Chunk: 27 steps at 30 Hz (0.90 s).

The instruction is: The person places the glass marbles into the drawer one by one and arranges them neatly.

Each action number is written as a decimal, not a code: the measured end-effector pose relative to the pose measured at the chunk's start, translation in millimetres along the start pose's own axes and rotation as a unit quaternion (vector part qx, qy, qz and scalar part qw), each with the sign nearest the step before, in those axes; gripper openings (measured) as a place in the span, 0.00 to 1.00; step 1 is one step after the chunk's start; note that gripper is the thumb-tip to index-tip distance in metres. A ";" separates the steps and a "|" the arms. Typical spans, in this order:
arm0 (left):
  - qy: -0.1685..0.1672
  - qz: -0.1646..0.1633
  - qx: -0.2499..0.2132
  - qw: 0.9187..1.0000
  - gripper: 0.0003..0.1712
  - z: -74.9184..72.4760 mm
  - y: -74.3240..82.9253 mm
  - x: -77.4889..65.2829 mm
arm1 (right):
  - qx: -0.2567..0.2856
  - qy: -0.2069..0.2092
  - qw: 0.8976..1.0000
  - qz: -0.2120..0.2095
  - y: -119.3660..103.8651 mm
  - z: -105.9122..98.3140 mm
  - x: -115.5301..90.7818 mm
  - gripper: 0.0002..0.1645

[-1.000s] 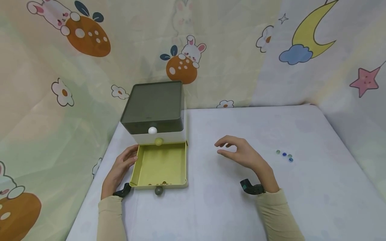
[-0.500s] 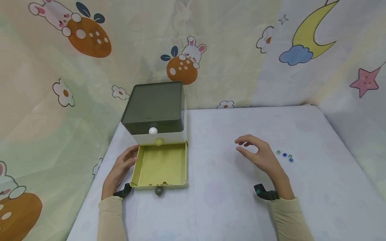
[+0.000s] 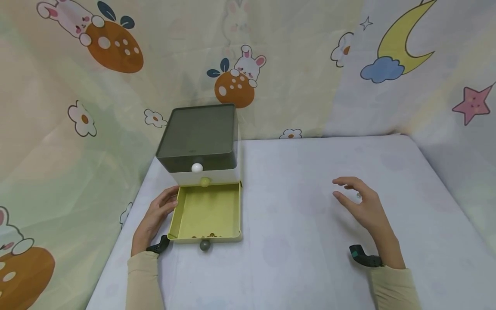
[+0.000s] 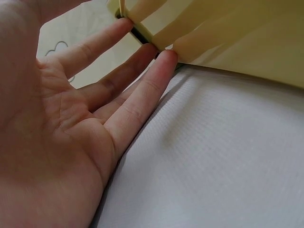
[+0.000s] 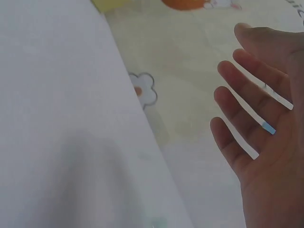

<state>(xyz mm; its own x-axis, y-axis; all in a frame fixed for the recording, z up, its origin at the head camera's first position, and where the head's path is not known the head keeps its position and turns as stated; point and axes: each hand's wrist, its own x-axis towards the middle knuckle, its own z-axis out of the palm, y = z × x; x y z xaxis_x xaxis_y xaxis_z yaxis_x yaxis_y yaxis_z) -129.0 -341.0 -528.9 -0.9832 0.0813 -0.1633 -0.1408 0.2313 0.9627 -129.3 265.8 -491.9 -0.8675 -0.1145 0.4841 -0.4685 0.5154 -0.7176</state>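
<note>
A small drawer cabinet (image 3: 197, 131) with a dark green top stands at the left back of the table. Its yellow bottom drawer (image 3: 209, 211) is pulled out, and a few small brown beads (image 3: 212, 235) lie along the inside of its front wall. My left hand (image 3: 156, 215) rests its fingertips on the drawer's left side; in the left wrist view the fingers (image 4: 137, 107) are fairly straight. Over the table's right part, my right hand (image 3: 364, 204) holds nothing, thumb and fingers apart. A clear glass bead (image 3: 359, 195) shows past it; the hand hides the other beads.
Round knobs stick out in front: a white knob (image 3: 197, 168), a yellow knob (image 3: 205, 181) and a dark green knob (image 3: 205, 245). A white cloth (image 3: 286, 258) covers the table. Printed fabric (image 3: 294, 64) hangs behind and at both sides.
My right hand has moved right from beside the drawer, over the glass beads, and now covers most of them. The left hand and the drawer have stayed in place.
</note>
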 end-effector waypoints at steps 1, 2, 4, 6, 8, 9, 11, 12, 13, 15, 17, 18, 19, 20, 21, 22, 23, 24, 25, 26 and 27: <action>0.001 -0.001 -0.001 1.000 0.36 0.3 -0.1 0.1 | -0.005 0.002 1.000 0.013 2.1 -4.2 -1.2 0.26; 0.000 0.001 -0.001 1.000 0.36 0.4 -0.4 0.3 | -0.012 0.002 1.000 0.028 3.0 -8.5 -2.6 0.25; 0.001 0.002 -0.002 1.000 0.35 1.0 -0.9 1.0 | -0.027 0.000 0.998 0.057 5.7 -16.7 -5.6 0.24; 0.002 0.001 -0.002 1.000 0.35 1.5 -1.9 1.5 | -0.033 -0.002 0.996 0.081 9.1 -24.8 -8.6 0.24; 0.002 0.000 -0.003 1.000 0.35 2.2 -3.0 1.5 | -0.041 -0.003 0.994 0.099 13.7 -31.7 -11.9 0.24; 0.005 -0.002 -0.005 1.000 0.35 2.7 -3.5 1.3 | -0.042 -0.003 0.994 0.105 16.6 -34.8 -13.4 0.24; 0.002 -0.002 -0.006 1.000 0.35 3.0 -5.0 0.8 | -0.043 -0.003 0.992 0.116 22.6 -40.1 -16.7 0.25; -0.001 0.000 -0.006 1.000 0.35 2.8 -5.8 0.3 | -0.042 -0.003 0.992 0.122 25.5 -42.1 -18.6 0.26; 0.000 -0.001 -0.009 1.000 0.35 2.8 -6.2 -0.1 | -0.044 -0.005 0.991 0.128 27.9 -43.9 -20.5 0.26; -0.003 0.003 -0.008 1.000 0.35 1.9 -7.1 -0.9 | -0.050 -0.010 0.989 0.141 32.3 -47.3 -24.5 0.28; -0.002 0.003 -0.006 1.000 0.36 0.7 -7.1 -1.6 | -0.064 -0.016 0.986 0.154 36.5 -50.6 -28.6 0.30; -0.003 0.003 -0.004 1.000 0.36 0.2 -6.8 -1.9 | -0.073 -0.018 0.984 0.160 38.1 -52.3 -30.5 0.30; -0.001 0.001 -0.003 1.000 0.36 -0.1 -6.2 -1.9 | -0.083 -0.021 0.983 0.165 40.2 -54.3 -32.3 0.31; -0.003 0.002 0.000 1.000 0.36 -0.5 -5.5 -1.9 | -0.093 -0.023 0.981 0.171 42.3 -56.4 -34.1 0.32; -0.003 0.000 -0.001 1.000 0.36 -0.8 -4.7 -1.9 | -0.103 -0.025 0.979 0.175 44.3 -58.5 -35.8 0.32; -0.005 0.000 0.001 1.000 0.36 -1.1 -4.0 -1.7 | -0.110 -0.027 0.977 0.179 46.0 -60.6 -37.2 0.33; -0.006 0.002 0.001 1.000 0.36 -1.2 -3.3 -1.4 | -0.117 -0.030 0.975 0.186 47.7 -62.6 -38.4 0.33; -0.007 0.002 0.000 1.000 0.36 -1.3 -2.7 -1.0 | -0.125 -0.034 0.973 0.193 49.3 -64.4 -39.3 0.34; -0.007 0.002 0.001 1.000 0.36 -1.3 -2.1 -0.5 | -0.134 -0.040 0.970 0.200 50.9 -65.9 -40.0 0.35; -0.007 0.002 0.002 1.000 0.36 -1.3 -1.4 -0.2 | -0.144 -0.047 0.967 0.206 52.6 -67.2 -40.3 0.35; -0.007 0.000 0.003 1.000 0.36 -1.2 -0.8 0.1 | -0.150 -0.054 0.965 0.211 53.8 -68.3 -40.3 0.36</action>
<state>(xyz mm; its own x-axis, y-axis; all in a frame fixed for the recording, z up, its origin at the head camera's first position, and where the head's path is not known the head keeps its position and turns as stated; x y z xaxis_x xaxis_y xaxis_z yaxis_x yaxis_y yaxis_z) -129.2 -342.4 -529.5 -0.9816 0.0947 -0.1656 -0.1393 0.2367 0.9615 -108.2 356.1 -515.9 -0.9901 0.0798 0.1153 -0.0153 0.7559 -0.6545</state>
